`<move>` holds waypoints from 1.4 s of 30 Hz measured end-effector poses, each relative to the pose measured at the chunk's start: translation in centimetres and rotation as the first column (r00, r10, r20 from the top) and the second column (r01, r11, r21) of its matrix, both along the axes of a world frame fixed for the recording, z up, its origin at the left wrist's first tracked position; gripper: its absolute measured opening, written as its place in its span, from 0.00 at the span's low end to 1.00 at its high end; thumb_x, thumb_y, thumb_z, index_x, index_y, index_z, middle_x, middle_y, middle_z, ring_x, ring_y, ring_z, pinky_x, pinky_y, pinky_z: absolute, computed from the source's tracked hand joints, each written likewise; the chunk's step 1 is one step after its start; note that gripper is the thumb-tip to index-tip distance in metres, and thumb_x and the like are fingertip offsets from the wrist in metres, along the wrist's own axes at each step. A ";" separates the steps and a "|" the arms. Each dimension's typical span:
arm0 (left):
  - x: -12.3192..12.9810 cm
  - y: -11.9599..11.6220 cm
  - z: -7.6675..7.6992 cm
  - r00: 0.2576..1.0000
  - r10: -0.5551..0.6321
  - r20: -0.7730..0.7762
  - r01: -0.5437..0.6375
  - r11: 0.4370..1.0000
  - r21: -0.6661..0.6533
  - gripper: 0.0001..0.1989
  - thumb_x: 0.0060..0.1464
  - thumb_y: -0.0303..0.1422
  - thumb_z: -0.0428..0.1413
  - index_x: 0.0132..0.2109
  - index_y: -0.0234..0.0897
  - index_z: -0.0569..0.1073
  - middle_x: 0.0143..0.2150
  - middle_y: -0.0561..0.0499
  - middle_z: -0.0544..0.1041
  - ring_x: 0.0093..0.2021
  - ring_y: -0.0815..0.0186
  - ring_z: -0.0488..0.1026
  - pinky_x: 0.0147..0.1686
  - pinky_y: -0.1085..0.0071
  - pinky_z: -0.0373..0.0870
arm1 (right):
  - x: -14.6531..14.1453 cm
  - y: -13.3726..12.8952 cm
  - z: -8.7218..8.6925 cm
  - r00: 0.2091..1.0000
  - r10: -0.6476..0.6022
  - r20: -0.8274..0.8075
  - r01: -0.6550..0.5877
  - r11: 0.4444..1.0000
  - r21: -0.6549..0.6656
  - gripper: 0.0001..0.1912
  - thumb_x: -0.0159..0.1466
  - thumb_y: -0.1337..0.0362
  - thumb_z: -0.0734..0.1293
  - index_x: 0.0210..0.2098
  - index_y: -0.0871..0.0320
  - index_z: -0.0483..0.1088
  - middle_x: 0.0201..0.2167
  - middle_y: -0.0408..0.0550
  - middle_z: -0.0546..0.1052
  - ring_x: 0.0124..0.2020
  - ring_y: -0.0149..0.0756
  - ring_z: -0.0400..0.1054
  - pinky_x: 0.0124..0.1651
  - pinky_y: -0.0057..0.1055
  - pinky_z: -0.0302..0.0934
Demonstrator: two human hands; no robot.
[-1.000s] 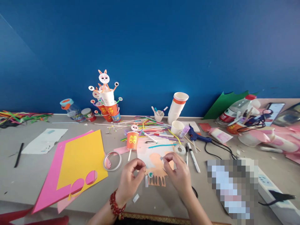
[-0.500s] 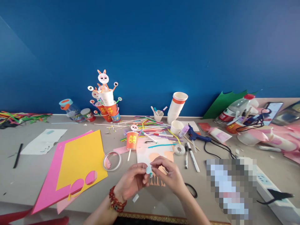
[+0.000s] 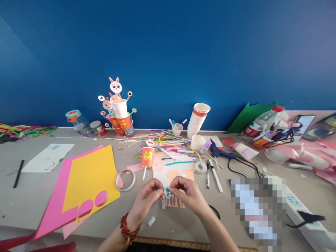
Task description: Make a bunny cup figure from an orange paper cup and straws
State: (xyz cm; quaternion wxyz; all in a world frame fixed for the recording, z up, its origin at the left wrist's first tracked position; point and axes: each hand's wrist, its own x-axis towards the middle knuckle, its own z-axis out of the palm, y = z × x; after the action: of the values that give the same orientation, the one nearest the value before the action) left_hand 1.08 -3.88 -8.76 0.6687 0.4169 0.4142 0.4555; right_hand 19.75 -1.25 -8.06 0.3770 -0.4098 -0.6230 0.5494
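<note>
Just above the desk, my left hand (image 3: 150,192) and my right hand (image 3: 189,193) meet, each closed in a pinch. Between their fingertips is a small white paper cut-out (image 3: 167,196) with green marks, held from both sides. A narrow pale strip (image 3: 163,203) hangs below my left fingertips; I cannot tell whether it is tape. Under the hands lies peach paper (image 3: 175,201) cut into slim shapes. Just beyond stands a red paper cup (image 3: 147,158) with a rabbit face on top and a white stick in front.
Yellow card (image 3: 91,175) on pink card and a tape roll (image 3: 125,180) lie left. Right are a small tape roll (image 3: 201,167), pens (image 3: 215,176), a blue glue gun (image 3: 222,153) and a power strip (image 3: 295,206). Decorated cups (image 3: 121,119) and stacked cups (image 3: 197,120) stand behind.
The cut-out has turned so its green marks now show. My left hand has shifted slightly, its fingers curling in, and the pale strip has come into view beneath it.
</note>
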 end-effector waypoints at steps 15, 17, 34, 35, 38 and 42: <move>0.8 -0.2 -0.5 0.985 0.168 0.048 -0.166 0.985 -0.041 0.09 0.54 0.36 0.61 0.32 0.35 0.71 0.26 0.54 0.71 0.29 0.70 0.66 0.33 0.74 0.64 | -1.2 -0.6 -1.2 0.984 -0.118 -0.132 0.109 0.991 -0.076 0.11 0.63 0.58 0.68 0.29 0.59 0.67 0.24 0.40 0.67 0.26 0.30 0.60 0.30 0.26 0.53; 1.2 -0.3 -0.4 0.979 0.191 0.074 -0.185 0.979 -0.081 0.10 0.53 0.37 0.62 0.32 0.35 0.71 0.26 0.54 0.71 0.29 0.70 0.66 0.33 0.74 0.64 | -1.3 -0.7 -1.1 0.985 -0.129 -0.113 0.124 0.991 -0.054 0.11 0.63 0.59 0.68 0.29 0.59 0.67 0.24 0.40 0.67 0.25 0.30 0.59 0.29 0.26 0.53; -0.4 0.1 -0.3 0.984 0.129 -0.120 -0.107 0.979 0.175 0.08 0.58 0.38 0.58 0.37 0.37 0.73 0.31 0.53 0.72 0.31 0.68 0.69 0.34 0.72 0.68 | -1.1 -0.3 -0.5 0.990 -0.136 0.038 0.133 0.989 0.070 0.07 0.61 0.64 0.64 0.27 0.58 0.66 0.23 0.41 0.67 0.25 0.31 0.60 0.29 0.26 0.54; -1.0 0.7 -0.2 0.974 0.151 -0.171 -0.110 0.968 0.224 0.08 0.59 0.38 0.57 0.38 0.37 0.73 0.33 0.52 0.73 0.32 0.68 0.69 0.35 0.71 0.69 | -1.0 -0.2 -0.4 0.989 -0.144 0.029 0.142 0.988 0.067 0.07 0.61 0.64 0.64 0.27 0.58 0.66 0.23 0.40 0.67 0.25 0.31 0.59 0.28 0.26 0.54; -3.2 3.6 -0.7 0.862 0.353 -0.364 -0.214 0.904 0.370 0.12 0.59 0.41 0.56 0.45 0.38 0.70 0.42 0.47 0.74 0.41 0.63 0.73 0.42 0.68 0.70 | -0.5 0.0 0.1 0.982 -0.188 0.013 0.187 0.980 0.066 0.09 0.61 0.62 0.65 0.26 0.58 0.66 0.22 0.40 0.65 0.23 0.30 0.57 0.27 0.27 0.51; -6.1 9.0 -3.1 0.674 0.440 -0.593 -0.284 0.896 0.342 0.30 0.56 0.49 0.55 0.59 0.38 0.58 0.53 0.41 0.71 0.47 0.59 0.75 0.42 0.65 0.73 | -0.2 0.1 0.0 0.974 -0.226 0.015 0.224 0.973 0.060 0.11 0.62 0.59 0.65 0.26 0.58 0.66 0.22 0.41 0.65 0.23 0.30 0.55 0.27 0.27 0.51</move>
State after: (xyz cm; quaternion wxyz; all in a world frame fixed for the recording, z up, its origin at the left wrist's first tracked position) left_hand -5.05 5.14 -11.81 0.3247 0.5303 0.6432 0.4468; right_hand 19.60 -1.11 -8.03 0.4417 -0.4726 -0.5924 0.4803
